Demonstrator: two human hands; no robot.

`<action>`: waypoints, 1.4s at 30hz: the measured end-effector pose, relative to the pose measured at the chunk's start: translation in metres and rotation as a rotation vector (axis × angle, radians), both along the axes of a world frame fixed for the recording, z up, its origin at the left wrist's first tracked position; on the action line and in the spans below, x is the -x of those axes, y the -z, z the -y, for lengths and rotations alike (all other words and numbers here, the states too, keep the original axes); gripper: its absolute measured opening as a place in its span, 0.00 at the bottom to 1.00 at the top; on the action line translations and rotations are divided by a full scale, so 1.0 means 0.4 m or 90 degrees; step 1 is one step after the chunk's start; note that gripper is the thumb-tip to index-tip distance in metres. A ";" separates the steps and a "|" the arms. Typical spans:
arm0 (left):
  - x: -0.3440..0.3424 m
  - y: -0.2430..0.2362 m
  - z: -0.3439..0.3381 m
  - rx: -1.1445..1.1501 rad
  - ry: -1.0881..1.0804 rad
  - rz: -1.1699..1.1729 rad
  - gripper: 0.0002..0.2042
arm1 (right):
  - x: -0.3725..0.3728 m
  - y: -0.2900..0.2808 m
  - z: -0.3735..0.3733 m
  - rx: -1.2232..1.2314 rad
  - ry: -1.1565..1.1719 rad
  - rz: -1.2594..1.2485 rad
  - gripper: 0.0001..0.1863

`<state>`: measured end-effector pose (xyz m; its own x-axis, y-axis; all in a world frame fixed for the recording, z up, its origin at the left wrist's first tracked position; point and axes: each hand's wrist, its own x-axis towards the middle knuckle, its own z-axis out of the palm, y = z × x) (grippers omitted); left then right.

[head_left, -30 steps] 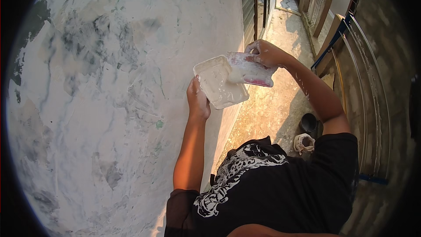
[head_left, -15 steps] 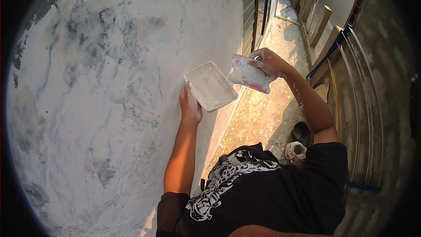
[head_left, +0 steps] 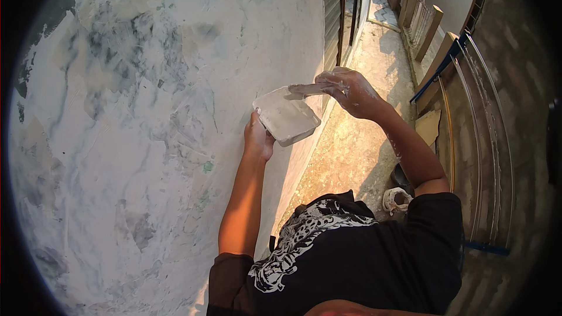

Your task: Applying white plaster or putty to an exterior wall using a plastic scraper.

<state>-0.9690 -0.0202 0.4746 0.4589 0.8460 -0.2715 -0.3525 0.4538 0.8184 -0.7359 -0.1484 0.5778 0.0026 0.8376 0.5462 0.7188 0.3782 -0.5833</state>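
Observation:
My left hand point(head_left: 258, 137) grips a shallow, off-white square tray point(head_left: 288, 116) by its near left side, with the thumb at the rim. The tray is coated with whitish paste and tilts. My right hand point(head_left: 350, 92), smeared with white, is closed around a flat putty scraper point(head_left: 307, 89), seen nearly edge-on. The scraper's tip is at the far edge of the tray; whether it touches cannot be made out. To the left stands a wall point(head_left: 175, 123) patchily coated in white filler, with grey and green spots showing.
A sunlit concrete path point(head_left: 345, 146) runs away beside the wall, past a louvred window point(head_left: 332, 11). A paste-crusted pot point(head_left: 397, 200) and a dark bucket point(head_left: 400, 177) sit on the ground at the right. A metal rack with blue ends point(head_left: 477, 140) leans along the right wall.
My right hand has moved left to the tray and turned the scraper from its broad face to nearly edge-on. The tray has shifted slightly right and changed its tilt.

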 end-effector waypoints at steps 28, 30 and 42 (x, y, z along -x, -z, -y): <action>0.009 -0.075 0.006 -0.107 0.043 0.000 0.19 | -0.102 0.060 -0.023 0.329 -0.165 -0.719 0.20; 0.029 -0.095 0.015 -0.122 0.049 0.041 0.18 | -0.102 0.070 -0.030 0.374 -0.253 -0.822 0.21; 0.202 -0.486 0.106 -0.185 0.043 -0.066 0.19 | -0.010 -0.254 -0.223 -0.138 -0.219 -0.665 0.20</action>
